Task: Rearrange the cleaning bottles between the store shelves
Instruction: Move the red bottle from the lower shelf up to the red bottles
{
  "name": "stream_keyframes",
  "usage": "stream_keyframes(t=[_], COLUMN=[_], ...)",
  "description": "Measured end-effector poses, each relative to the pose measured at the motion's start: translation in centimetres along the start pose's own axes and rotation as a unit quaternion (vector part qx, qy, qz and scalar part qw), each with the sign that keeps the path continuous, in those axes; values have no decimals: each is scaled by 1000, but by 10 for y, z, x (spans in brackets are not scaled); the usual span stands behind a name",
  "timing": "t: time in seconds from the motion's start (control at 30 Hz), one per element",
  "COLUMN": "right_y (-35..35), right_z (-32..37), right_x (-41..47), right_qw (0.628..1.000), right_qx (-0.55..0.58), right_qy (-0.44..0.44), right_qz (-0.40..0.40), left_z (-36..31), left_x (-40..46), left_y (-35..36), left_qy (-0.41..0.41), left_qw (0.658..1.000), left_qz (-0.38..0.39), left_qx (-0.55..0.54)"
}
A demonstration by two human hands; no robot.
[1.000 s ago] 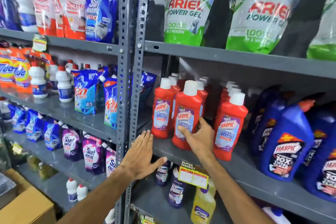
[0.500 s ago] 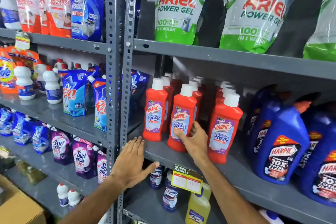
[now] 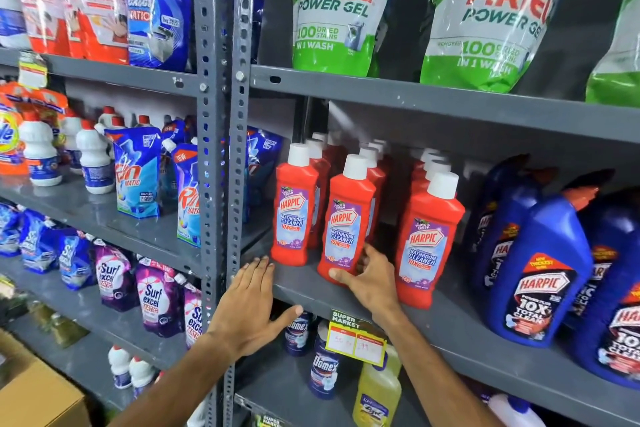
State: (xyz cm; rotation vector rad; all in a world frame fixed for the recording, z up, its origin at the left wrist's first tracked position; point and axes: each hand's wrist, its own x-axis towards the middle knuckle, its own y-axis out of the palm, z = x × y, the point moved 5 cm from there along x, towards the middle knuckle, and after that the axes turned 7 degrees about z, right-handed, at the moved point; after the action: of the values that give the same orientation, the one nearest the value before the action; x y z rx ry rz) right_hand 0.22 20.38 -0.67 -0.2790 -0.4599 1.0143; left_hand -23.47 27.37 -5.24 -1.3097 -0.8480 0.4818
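Red Harpic bathroom-cleaner bottles with white caps stand in rows on the grey middle shelf [image 3: 450, 336]. My right hand [image 3: 369, 279] grips the base of the middle front red bottle [image 3: 348, 218], thumb on its front, fingers round its right side. A second red bottle [image 3: 294, 204] stands to its left and a third [image 3: 427, 243] to its right. My left hand [image 3: 251, 305] lies flat with fingers spread on the shelf's front edge beside the upright post [image 3: 221, 184], holding nothing.
Big blue Harpic bottles [image 3: 540, 270] fill the shelf's right side. Ariel pouches [image 3: 332, 7] hang above. Domex bottles [image 3: 323, 371] and a yellow bottle [image 3: 377, 392] stand below a price tag [image 3: 356, 340]. The left rack holds Rin and Surf pouches [image 3: 136, 177] and white bottles. A cardboard box [image 3: 38, 392] sits bottom left.
My right hand has slid lower on the middle red bottle, toward its base. The left hand stays on the shelf edge. The view has shifted closer and to the right.
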Motion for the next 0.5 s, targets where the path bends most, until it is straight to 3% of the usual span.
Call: stream_keyframes(t=[0.5], right_y=[2], right_z=[6], right_x=[-4], right_qw=[1000], right_qx=[16], right_qy=[2], right_qz=[15], left_z=[-1], left_x=[-3], left_y=[-6], left_qy=[0], left_qw=[1000], left_qz=[9], left_qx=[-8])
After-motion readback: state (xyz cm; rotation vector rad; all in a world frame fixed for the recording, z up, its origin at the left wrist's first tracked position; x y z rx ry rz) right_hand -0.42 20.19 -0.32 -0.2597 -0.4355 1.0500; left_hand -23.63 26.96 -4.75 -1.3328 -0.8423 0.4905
